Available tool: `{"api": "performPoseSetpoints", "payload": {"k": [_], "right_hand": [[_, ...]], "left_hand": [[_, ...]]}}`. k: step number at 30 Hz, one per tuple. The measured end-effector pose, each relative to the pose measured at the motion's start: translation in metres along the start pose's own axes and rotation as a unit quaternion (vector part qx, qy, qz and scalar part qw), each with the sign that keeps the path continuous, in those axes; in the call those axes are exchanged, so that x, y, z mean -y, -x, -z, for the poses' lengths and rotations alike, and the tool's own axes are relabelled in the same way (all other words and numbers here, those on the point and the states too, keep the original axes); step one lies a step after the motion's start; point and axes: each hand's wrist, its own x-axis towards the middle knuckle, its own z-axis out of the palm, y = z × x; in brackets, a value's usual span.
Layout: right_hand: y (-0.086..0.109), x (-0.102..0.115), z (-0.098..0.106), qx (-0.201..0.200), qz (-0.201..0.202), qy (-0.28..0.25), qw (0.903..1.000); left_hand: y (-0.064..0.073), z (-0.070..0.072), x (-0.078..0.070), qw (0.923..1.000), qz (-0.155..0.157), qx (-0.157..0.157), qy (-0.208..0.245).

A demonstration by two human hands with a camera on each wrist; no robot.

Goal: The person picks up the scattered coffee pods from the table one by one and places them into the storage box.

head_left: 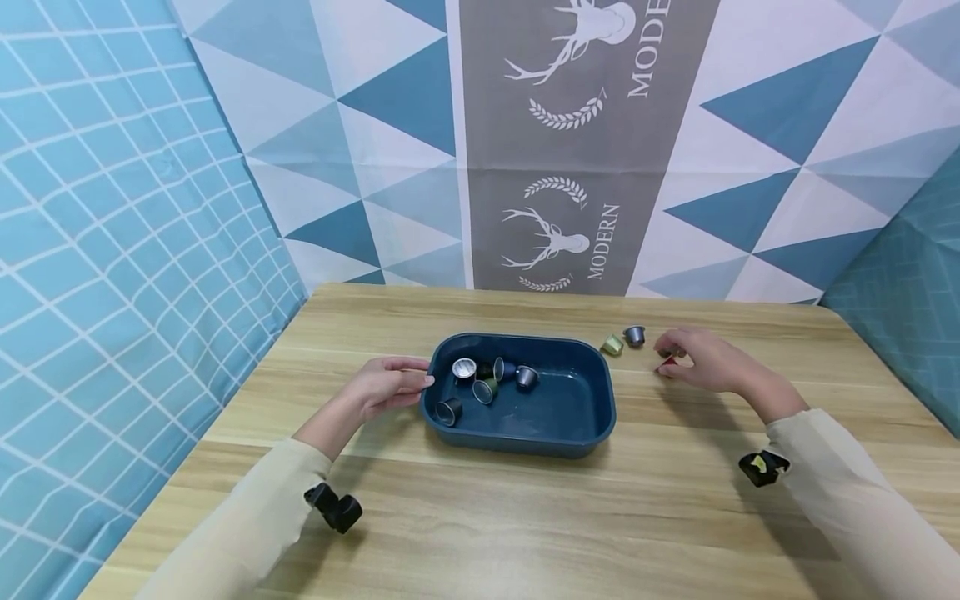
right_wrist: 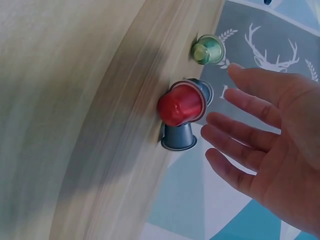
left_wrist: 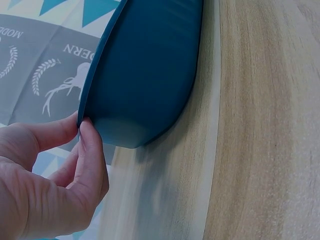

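A glossy, tapered red capsule (right_wrist: pixel 181 105) sits near the right hand (right_wrist: pixel 280 135), its fingers apart, as the left hand (left_wrist: pixel 55 182) pinches a dark-blue tray (head_left: pixel 558 404).

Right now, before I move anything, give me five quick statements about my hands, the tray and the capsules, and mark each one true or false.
1. The left hand pinches the rim of the dark blue tray. True.
2. The right hand is inside the tray. False: it is outside the tray, close to the red capsule.
3. The red capsule is outside the tray. True.
4. The light green capsule lies in the tray. False: it is on the table, outside the tray.
5. In the head view, the group of capsules in the tray sits toward its left end. True.
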Motion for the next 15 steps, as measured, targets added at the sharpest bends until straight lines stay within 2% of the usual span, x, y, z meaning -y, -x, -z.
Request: {"api": "performPoseSetpoints", "payload": {"k": [8,15], "right_hand": [[0.000,-0.008,-0.007,0.002,-0.011,0.017,0.9998],[-0.002,-0.012,-0.010,0.011,-0.020,0.006,0.9997]], "left_hand": [[0.002,0.000,0.002,1.0000,-0.002,0.000,-0.008],[0.001,0.000,0.001,1.0000,-0.004,-0.002,-0.007]]}}
